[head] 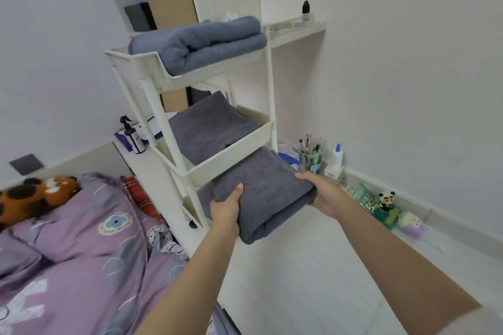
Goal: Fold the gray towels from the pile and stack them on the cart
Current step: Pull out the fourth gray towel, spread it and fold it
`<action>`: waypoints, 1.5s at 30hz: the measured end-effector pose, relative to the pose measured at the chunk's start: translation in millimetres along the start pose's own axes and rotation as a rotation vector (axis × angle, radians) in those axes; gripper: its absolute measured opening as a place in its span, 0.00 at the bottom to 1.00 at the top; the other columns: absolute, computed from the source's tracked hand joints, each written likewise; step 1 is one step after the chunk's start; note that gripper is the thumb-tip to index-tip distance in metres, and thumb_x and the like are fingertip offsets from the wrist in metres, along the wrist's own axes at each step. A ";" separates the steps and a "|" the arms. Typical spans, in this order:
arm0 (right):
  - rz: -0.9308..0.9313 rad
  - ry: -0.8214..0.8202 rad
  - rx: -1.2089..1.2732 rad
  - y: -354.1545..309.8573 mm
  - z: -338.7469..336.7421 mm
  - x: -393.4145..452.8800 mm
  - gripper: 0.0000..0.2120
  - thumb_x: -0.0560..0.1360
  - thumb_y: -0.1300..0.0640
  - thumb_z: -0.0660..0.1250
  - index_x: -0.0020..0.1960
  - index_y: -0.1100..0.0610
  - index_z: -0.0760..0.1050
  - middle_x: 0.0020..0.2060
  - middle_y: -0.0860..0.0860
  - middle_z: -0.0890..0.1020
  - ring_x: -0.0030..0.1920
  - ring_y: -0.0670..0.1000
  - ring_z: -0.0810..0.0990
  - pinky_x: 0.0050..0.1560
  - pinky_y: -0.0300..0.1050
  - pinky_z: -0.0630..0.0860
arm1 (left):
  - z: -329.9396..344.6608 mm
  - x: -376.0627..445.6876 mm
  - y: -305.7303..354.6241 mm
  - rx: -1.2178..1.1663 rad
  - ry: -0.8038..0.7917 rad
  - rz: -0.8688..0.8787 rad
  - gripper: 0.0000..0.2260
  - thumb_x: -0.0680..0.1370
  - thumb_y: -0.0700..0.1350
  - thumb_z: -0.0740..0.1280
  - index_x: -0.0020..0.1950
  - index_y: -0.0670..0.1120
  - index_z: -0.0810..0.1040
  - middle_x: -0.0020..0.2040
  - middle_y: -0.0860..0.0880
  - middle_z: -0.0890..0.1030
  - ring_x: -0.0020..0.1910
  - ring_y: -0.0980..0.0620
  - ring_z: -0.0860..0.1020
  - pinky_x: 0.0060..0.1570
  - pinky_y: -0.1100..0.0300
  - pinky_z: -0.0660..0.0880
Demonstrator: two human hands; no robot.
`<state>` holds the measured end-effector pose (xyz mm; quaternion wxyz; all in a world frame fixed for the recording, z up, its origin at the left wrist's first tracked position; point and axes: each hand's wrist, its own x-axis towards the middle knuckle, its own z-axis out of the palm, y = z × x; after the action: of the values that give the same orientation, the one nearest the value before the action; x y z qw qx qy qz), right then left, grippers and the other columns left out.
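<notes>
A folded dark gray towel (pixel 264 193) is held level at the front of the white three-tier cart (pixel 217 163), by its lowest tier. My left hand (pixel 226 208) grips the towel's near left edge, thumb on top. My right hand (pixel 321 193) grips its right edge, fingers underneath. The middle tier holds another folded gray towel (pixel 209 128). On the top tier lies a thicker blue-gray folded towel (pixel 201 41). The lowest tier is mostly hidden behind the held towel.
A bed with a purple patterned duvet (pixel 81 247) and a plush toy (pixel 32 196) lies at left. A spray bottle (pixel 133 136) stands on the white ledge behind the cart. A pen cup (pixel 309 158), glue bottle (pixel 336 158) and panda figure (pixel 386 200) line the right wall.
</notes>
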<state>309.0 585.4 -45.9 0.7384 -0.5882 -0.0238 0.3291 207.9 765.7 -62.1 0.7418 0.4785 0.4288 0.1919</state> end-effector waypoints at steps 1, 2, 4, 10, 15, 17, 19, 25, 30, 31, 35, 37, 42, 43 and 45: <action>-0.006 -0.005 0.039 -1.0 1.8 8.6 0.05 0.75 0.57 0.66 0.50 0.56 0.76 0.48 0.51 0.81 0.49 0.50 0.77 0.51 0.45 0.72 | 2.8 4.9 0.7 -0.029 0.024 -0.010 0.34 0.69 0.49 0.77 0.69 0.42 0.66 0.63 0.42 0.76 0.58 0.38 0.76 0.58 0.43 0.75; -0.008 -0.008 0.068 -2.3 5.8 13.6 0.06 0.75 0.57 0.66 0.51 0.56 0.76 0.49 0.51 0.80 0.51 0.50 0.77 0.54 0.47 0.73 | 4.8 9.6 2.2 -0.056 0.058 -0.016 0.34 0.69 0.50 0.77 0.69 0.42 0.67 0.62 0.42 0.76 0.57 0.39 0.77 0.58 0.44 0.75; -0.026 -0.019 0.097 -2.7 12.9 27.6 0.06 0.75 0.58 0.67 0.52 0.57 0.75 0.51 0.52 0.79 0.53 0.51 0.76 0.60 0.51 0.73 | 8.0 22.0 5.6 -0.107 0.109 0.003 0.31 0.69 0.49 0.76 0.67 0.42 0.69 0.61 0.42 0.78 0.54 0.41 0.78 0.55 0.48 0.76; -0.060 -0.031 0.147 12.8 29.4 78.4 0.11 0.76 0.63 0.66 0.57 0.63 0.73 0.58 0.57 0.78 0.60 0.55 0.76 0.61 0.50 0.74 | 15.2 56.6 11.1 -0.085 0.297 0.196 0.27 0.67 0.49 0.77 0.63 0.43 0.75 0.58 0.47 0.80 0.57 0.46 0.78 0.61 0.51 0.74; -0.063 0.069 -0.016 30.8 39.0 117.4 0.09 0.75 0.59 0.67 0.55 0.59 0.74 0.52 0.56 0.80 0.54 0.54 0.78 0.59 0.50 0.75 | 14.9 80.2 6.1 0.028 0.313 0.149 0.27 0.74 0.52 0.71 0.69 0.42 0.70 0.63 0.45 0.77 0.62 0.46 0.75 0.56 0.56 0.72; -0.067 0.130 -0.214 41.7 39.7 130.0 0.06 0.76 0.57 0.66 0.52 0.57 0.75 0.44 0.52 0.79 0.46 0.52 0.78 0.52 0.49 0.77 | 14.8 84.9 3.0 0.060 0.380 0.129 0.29 0.70 0.59 0.72 0.65 0.45 0.73 0.57 0.48 0.78 0.57 0.47 0.76 0.59 0.52 0.72; -0.053 0.165 -0.340 52.1 37.3 134.8 0.07 0.76 0.56 0.65 0.52 0.57 0.74 0.39 0.51 0.77 0.40 0.50 0.75 0.43 0.46 0.74 | 10.7 97.8 -3.5 0.098 0.464 0.081 0.42 0.59 0.73 0.70 0.66 0.50 0.72 0.62 0.51 0.76 0.62 0.46 0.74 0.65 0.49 0.68; -0.027 0.192 -0.337 63.4 41.9 140.4 0.30 0.61 0.33 0.65 0.56 0.51 0.75 0.55 0.52 0.78 0.57 0.57 0.75 0.59 0.54 0.73 | 5.2 101.1 -12.5 -0.054 0.268 -0.129 0.53 0.49 0.72 0.73 0.68 0.48 0.70 0.61 0.48 0.78 0.56 0.42 0.78 0.59 0.49 0.75; -0.039 0.166 -0.145 66.5 52.5 135.3 0.27 0.68 0.42 0.70 0.63 0.52 0.72 0.58 0.50 0.78 0.57 0.52 0.77 0.60 0.53 0.76 | 2.8 102.5 -13.5 -0.051 0.218 0.001 0.44 0.51 0.65 0.77 0.65 0.54 0.74 0.57 0.50 0.81 0.53 0.46 0.80 0.57 0.51 0.77; -0.043 0.169 -0.116 68.8 50.4 134.9 0.22 0.70 0.46 0.69 0.61 0.51 0.72 0.56 0.50 0.79 0.56 0.52 0.78 0.59 0.54 0.77 | 6.1 96.5 -10.8 -0.036 0.228 0.051 0.43 0.52 0.64 0.77 0.65 0.54 0.74 0.57 0.51 0.81 0.53 0.47 0.80 0.57 0.52 0.76; -0.064 0.177 -0.027 81.1 43.9 132.7 0.15 0.72 0.50 0.68 0.57 0.49 0.71 0.55 0.50 0.79 0.57 0.53 0.77 0.58 0.56 0.76 | 9.1 100.4 -6.5 0.034 0.208 0.188 0.37 0.59 0.60 0.79 0.66 0.56 0.73 0.60 0.56 0.79 0.58 0.52 0.77 0.63 0.53 0.72; -0.046 0.176 -0.052 85.7 44.0 132.1 0.21 0.72 0.48 0.70 0.62 0.51 0.70 0.58 0.50 0.78 0.58 0.53 0.77 0.60 0.56 0.76 | 6.9 104.1 -7.6 0.059 0.218 0.138 0.37 0.61 0.60 0.78 0.67 0.55 0.72 0.61 0.55 0.78 0.59 0.49 0.76 0.63 0.51 0.72; -0.044 0.227 -0.117 84.0 49.2 132.4 0.27 0.71 0.43 0.70 0.65 0.55 0.69 0.59 0.51 0.77 0.60 0.54 0.76 0.59 0.55 0.76 | -1.8 102.3 -15.1 0.063 0.234 -0.002 0.39 0.64 0.61 0.76 0.71 0.53 0.68 0.64 0.49 0.74 0.60 0.43 0.75 0.63 0.48 0.72; -0.052 0.242 -0.120 83.5 50.2 132.4 0.27 0.71 0.43 0.70 0.64 0.56 0.70 0.59 0.51 0.77 0.59 0.54 0.76 0.59 0.54 0.77 | -0.8 101.3 -12.6 0.056 0.222 -0.003 0.41 0.61 0.63 0.76 0.70 0.53 0.69 0.64 0.49 0.75 0.59 0.43 0.75 0.62 0.48 0.72; -0.083 0.291 -0.126 82.6 51.5 130.7 0.24 0.72 0.44 0.69 0.62 0.55 0.71 0.57 0.50 0.78 0.57 0.52 0.77 0.58 0.51 0.77 | 2.1 99.6 -9.3 0.018 0.198 -0.018 0.43 0.54 0.65 0.76 0.67 0.54 0.73 0.61 0.49 0.77 0.57 0.44 0.77 0.61 0.47 0.73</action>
<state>351.7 704.1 -149.1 0.7087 -0.6733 0.0387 0.2073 264.1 829.4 -115.0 0.6932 0.4601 0.5061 0.2274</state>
